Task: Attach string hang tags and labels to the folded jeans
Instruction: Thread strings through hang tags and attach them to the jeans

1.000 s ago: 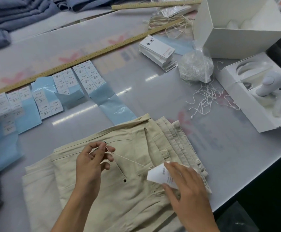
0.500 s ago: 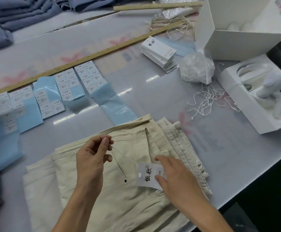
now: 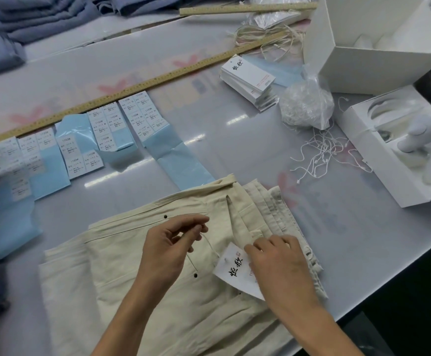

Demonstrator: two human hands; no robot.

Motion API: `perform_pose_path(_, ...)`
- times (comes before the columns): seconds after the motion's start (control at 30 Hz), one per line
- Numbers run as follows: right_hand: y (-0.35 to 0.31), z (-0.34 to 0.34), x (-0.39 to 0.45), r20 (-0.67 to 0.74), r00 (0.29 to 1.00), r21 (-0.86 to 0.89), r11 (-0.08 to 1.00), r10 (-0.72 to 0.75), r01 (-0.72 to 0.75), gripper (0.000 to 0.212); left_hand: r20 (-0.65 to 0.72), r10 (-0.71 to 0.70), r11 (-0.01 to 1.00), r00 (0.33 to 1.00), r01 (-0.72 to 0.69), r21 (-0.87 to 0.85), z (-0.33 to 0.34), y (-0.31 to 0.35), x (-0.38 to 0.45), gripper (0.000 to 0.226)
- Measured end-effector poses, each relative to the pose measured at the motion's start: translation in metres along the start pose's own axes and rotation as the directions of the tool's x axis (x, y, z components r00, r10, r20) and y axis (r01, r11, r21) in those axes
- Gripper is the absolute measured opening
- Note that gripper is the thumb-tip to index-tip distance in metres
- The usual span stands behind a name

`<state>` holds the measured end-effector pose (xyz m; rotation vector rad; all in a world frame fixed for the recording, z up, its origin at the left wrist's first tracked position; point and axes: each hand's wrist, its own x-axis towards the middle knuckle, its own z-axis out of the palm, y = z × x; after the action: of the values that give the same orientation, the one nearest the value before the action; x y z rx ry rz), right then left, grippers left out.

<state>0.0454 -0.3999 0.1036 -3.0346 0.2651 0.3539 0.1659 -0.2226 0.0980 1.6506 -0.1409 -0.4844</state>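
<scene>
Cream folded jeans (image 3: 137,291) lie at the desk (image 3: 235,150) near edge. The left hand (image 3: 165,253) pinches the string (image 3: 210,244); the right hand (image 3: 278,265) presses flat the white hang tag (image 3: 235,272).

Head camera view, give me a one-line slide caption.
Left hand pinches the string while right hand steadies a hang tag on folded beige jeans.
</scene>
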Motion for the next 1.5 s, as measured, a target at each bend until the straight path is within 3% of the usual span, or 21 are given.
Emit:
perform_pose_path(0.1, -0.009, -0.004, -0.002, -0.059, 0.996, 0.015, 0.998, -0.062, 0.063, 0.061, 0.026, -0.025, 0.994, 0.999, 0.022, 0.102, 0.004, -0.009, -0.009, 0.028)
perform_pose_path(0.2, -0.024, 0.006, -0.005, -0.154, 0.984, 0.151, 0.981, -0.095, 0.118, 0.031, 0.026, -0.102, 0.99, 0.994, 0.099, 0.101, 0.01, -0.026, -0.02, 0.032)
perform_pose_path(0.3, -0.026, 0.022, -0.001, -0.128, 0.992, 0.392, 0.918, -0.02, 0.069, 0.016, -0.015, -0.144, 0.985, 0.989, 0.145, 0.097, 0.013, -0.046, -0.029, 0.03)
perform_pose_path(0.4, -0.024, 0.032, 0.002, -0.107, 0.993, 0.523, 0.852, 0.056, 0.008, 0.005, 0.029, -0.135, 0.983, 0.99, 0.13, 0.132, 0.017, -0.057, -0.036, 0.029)
perform_pose_path(0.53, -0.024, 0.037, 0.004, -0.027, 0.998, 0.555, 0.831, 0.064, -0.038, 0.005, 0.119, -0.042, 0.974, 0.992, 0.014, 0.226, 0.022, -0.057, -0.041, 0.028)
perform_pose_path(0.73, -0.023, 0.042, 0.002, 0.011, 0.999, 0.535, 0.844, 0.035, -0.035, 0.009, 0.137, 0.007, 0.928, 0.991, -0.057, 0.369, 0.029, -0.065, -0.042, 0.028)
perform_pose_path(0.83, -0.024, 0.042, 0.002, -0.023, 0.999, 0.554, 0.832, 0.045, -0.025, 0.005, 0.068, 0.026, 0.931, 0.997, -0.049, 0.363, 0.031, -0.066, -0.043, 0.027)
perform_pose_path(0.93, -0.025, 0.044, 0.004, -0.011, 0.999, 0.545, 0.837, 0.054, -0.039, 0.011, -0.002, -0.045, 0.942, 0.999, 0.043, 0.334, 0.031, -0.066, -0.041, 0.031)
perform_pose_path(1.13, -0.025, 0.044, 0.003, -0.077, 0.994, 0.55, 0.835, 0.083, -0.027, 0.013, 0.065, -0.043, 0.878, 0.997, 0.007, 0.479, 0.033, -0.06, -0.037, 0.021)
perform_pose_path(1.23, -0.02, 0.043, -0.001, -0.021, 0.988, 0.661, 0.743, 0.152, -0.1, 0.009, 0.069, 0.001, 0.863, 0.998, -0.036, 0.504, 0.036, -0.057, -0.036, 0.017)
perform_pose_path(1.4, -0.012, 0.038, 0.001, 0.157, 0.939, 0.877, 0.394, 0.306, -0.275, 0.014, 0.049, 0.019, 0.893, 0.999, -0.039, 0.448, 0.04, -0.053, -0.035, 0.033)
perform_pose_path(1.5, -0.011, 0.034, 0.003, 0.218, 0.914, 0.906, 0.276, 0.342, -0.319, 0.013, 0.032, 0.024, 0.893, 0.999, -0.035, 0.449, 0.043, -0.052, -0.036, 0.031)
